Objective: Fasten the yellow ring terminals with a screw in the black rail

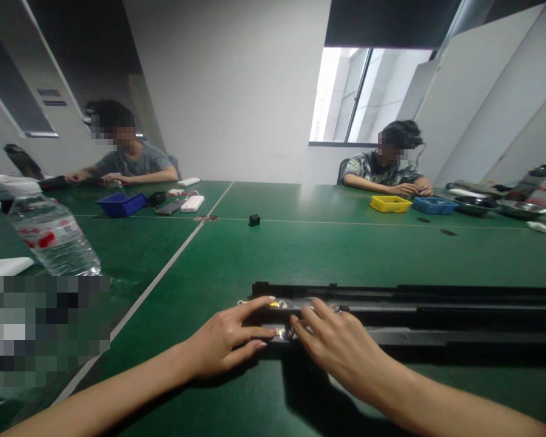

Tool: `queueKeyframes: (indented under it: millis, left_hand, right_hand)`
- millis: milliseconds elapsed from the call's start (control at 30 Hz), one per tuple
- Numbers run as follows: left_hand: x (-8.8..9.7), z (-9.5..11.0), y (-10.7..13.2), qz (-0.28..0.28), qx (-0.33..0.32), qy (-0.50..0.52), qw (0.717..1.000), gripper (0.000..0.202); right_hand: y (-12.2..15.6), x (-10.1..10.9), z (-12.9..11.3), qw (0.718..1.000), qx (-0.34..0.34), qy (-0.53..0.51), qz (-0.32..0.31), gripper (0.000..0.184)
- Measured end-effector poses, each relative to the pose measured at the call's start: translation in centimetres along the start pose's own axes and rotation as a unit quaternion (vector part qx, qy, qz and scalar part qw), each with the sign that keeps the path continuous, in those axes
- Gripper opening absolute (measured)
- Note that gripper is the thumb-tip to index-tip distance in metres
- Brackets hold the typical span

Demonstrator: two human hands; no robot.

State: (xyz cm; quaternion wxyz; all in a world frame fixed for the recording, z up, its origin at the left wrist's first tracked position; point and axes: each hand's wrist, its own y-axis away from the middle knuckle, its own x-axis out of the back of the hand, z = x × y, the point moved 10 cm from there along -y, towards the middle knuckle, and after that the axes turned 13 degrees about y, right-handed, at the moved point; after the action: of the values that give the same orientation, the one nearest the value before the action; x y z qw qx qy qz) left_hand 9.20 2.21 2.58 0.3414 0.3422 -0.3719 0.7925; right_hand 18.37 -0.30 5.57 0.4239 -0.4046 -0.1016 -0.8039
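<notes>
Long black rails (391,318) lie side by side on the green table, reaching toward the right edge. My left hand (230,337) rests at their left end, its fingers stretched out and spread over it. Small yellow-and-metal pieces (279,332) show by those fingertips. Close beside it, my right hand (330,334) bends its fingers down onto the same rail end. A shiny, clear-looking strip (295,302) lies partly under them. Whatever is between the right fingertips is hidden.
A small black block (254,220) sits beyond the rails. A water bottle (54,233) stands left. Across the table two people work near a dark blue tray (122,204), a yellow tray (390,204) and a blue tray (434,205). Metal bowls (523,209) stand at far right.
</notes>
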Motion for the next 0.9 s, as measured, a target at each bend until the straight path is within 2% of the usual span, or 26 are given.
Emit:
queueKeyframes:
  millis: [167, 400, 900]
  left_hand:
    - [0.1, 0.1, -0.1, -0.001, -0.003, -0.003, 1.0, 0.032]
    - [0.1, 0.0, 0.0, 0.005, 0.0, 0.004, 1.0, 0.032]
    - [0.3, 0.2, -0.1, 0.006, -0.002, 0.002, 1.0, 0.032]
  right_hand:
    - [0.0, -0.1, -0.1, 1.0, 0.0, 0.006, -0.001, 0.021]
    - [0.2, 0.6, -0.2, 1.0, -0.002, 0.01, 0.015, 0.011]
    - [0.3, 1.4, -0.7, 0.998, 0.013, 0.043, 0.04, 0.017]
